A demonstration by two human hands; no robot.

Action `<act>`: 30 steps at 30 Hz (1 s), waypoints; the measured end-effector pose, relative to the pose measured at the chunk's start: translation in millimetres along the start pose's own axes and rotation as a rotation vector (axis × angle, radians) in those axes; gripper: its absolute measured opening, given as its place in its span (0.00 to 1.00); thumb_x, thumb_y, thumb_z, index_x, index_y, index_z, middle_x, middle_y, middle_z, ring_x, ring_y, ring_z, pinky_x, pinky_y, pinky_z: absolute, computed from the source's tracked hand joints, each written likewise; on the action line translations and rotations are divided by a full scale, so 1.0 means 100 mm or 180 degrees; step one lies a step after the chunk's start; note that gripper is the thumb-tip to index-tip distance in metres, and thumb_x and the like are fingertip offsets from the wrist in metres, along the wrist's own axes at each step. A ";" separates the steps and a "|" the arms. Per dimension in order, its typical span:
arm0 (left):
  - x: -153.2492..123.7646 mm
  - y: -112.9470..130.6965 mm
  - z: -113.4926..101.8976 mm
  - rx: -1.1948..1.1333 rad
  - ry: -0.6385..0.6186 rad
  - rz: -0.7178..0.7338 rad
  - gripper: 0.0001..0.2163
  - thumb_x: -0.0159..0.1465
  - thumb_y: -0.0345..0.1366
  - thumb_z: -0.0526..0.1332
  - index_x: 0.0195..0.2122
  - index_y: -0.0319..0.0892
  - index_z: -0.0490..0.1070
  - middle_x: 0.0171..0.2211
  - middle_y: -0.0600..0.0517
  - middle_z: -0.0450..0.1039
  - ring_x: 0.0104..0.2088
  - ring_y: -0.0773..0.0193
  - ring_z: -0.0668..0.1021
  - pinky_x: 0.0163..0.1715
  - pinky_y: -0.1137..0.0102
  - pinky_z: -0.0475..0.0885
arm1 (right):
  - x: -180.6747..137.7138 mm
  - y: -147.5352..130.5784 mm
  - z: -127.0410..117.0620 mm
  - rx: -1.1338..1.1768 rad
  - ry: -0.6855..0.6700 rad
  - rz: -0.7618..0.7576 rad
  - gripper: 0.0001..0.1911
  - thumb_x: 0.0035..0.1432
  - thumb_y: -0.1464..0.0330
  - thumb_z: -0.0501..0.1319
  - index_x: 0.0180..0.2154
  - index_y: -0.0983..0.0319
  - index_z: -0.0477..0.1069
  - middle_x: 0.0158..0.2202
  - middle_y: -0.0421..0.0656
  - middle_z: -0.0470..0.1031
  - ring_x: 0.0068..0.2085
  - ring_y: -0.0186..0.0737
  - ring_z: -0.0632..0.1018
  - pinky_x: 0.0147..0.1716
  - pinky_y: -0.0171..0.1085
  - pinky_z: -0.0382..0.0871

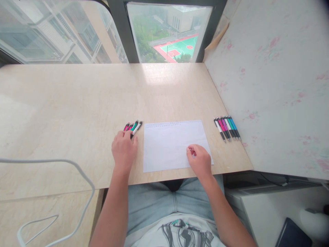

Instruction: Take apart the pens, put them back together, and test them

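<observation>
My left hand [124, 150] lies over the lower part of a small group of click pens, its fingers curled around them. Their upper ends stick out beyond the knuckles: pink pens [126, 126], a green pen [134, 125] and a white pen [137, 128] with black parts. A white sheet of paper [167, 147] lies flat just right of this hand, with faint rows of small writing along its top edge. Above the sheet's lower right part, my right hand [199, 159] is loosely closed, thumb against the curled fingers. No pen shows in it.
Several pens [227, 128] lie side by side at the table's right edge, beside the flowered wall [277, 85]. A white cable [82, 171] loops over the table's left front. Windows [169, 32] rise behind the table [102, 92]. A dark flat object [293, 235] sits low at right.
</observation>
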State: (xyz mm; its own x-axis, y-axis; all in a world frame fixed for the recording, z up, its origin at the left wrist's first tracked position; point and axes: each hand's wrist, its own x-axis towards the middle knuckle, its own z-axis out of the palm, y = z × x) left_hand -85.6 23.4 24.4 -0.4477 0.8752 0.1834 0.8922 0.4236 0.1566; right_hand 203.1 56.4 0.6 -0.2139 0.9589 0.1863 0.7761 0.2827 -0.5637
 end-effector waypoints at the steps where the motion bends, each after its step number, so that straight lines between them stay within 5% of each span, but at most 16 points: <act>1: 0.00 0.01 0.00 -0.0013 -0.0033 0.0007 0.13 0.65 0.38 0.55 0.46 0.40 0.72 0.42 0.40 0.71 0.45 0.48 0.74 0.44 0.58 0.69 | 0.00 0.00 0.00 0.0005 -0.0007 0.0004 0.09 0.61 0.68 0.54 0.31 0.59 0.72 0.26 0.41 0.72 0.30 0.40 0.71 0.32 0.36 0.61; 12: 0.01 0.12 0.01 -0.0216 -0.0158 0.0212 0.12 0.67 0.37 0.52 0.44 0.41 0.72 0.43 0.41 0.75 0.42 0.50 0.77 0.39 0.61 0.70 | 0.00 0.05 0.05 0.0058 -0.0093 -0.0010 0.09 0.61 0.68 0.54 0.32 0.59 0.72 0.27 0.41 0.74 0.31 0.40 0.72 0.34 0.36 0.62; 18: -0.08 0.16 -0.11 -0.1585 0.0142 -0.0145 0.13 0.66 0.39 0.55 0.49 0.41 0.70 0.38 0.47 0.74 0.32 0.62 0.75 0.35 0.66 0.71 | 0.02 0.04 0.09 -0.0073 -0.0098 0.0060 0.09 0.61 0.68 0.54 0.32 0.59 0.73 0.29 0.42 0.76 0.33 0.41 0.73 0.34 0.37 0.63; 25: -0.50 0.62 -0.19 -0.4948 -0.1447 -0.1025 0.12 0.61 0.43 0.64 0.41 0.41 0.73 0.33 0.51 0.70 0.25 0.71 0.68 0.24 0.74 0.63 | 0.07 -0.04 -0.01 0.0544 -0.0113 0.0238 0.11 0.61 0.66 0.54 0.33 0.60 0.74 0.29 0.42 0.76 0.29 0.38 0.73 0.32 0.36 0.65; 30: -0.73 1.00 -0.19 -0.5942 -0.2418 -0.1493 0.12 0.60 0.41 0.65 0.41 0.39 0.75 0.33 0.50 0.69 0.29 0.70 0.70 0.26 0.75 0.64 | 0.08 -0.18 -0.09 0.1876 -0.0409 0.0716 0.13 0.62 0.61 0.57 0.38 0.61 0.76 0.30 0.42 0.77 0.31 0.39 0.76 0.32 0.35 0.69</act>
State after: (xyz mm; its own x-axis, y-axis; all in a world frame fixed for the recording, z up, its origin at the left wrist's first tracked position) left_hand 35.3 -3.0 45.5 -0.0283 0.9033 -0.4280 -0.5969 0.3282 0.7321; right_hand 192.5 59.1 19.8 -0.1815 0.9812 -0.0653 0.3621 0.0050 -0.9321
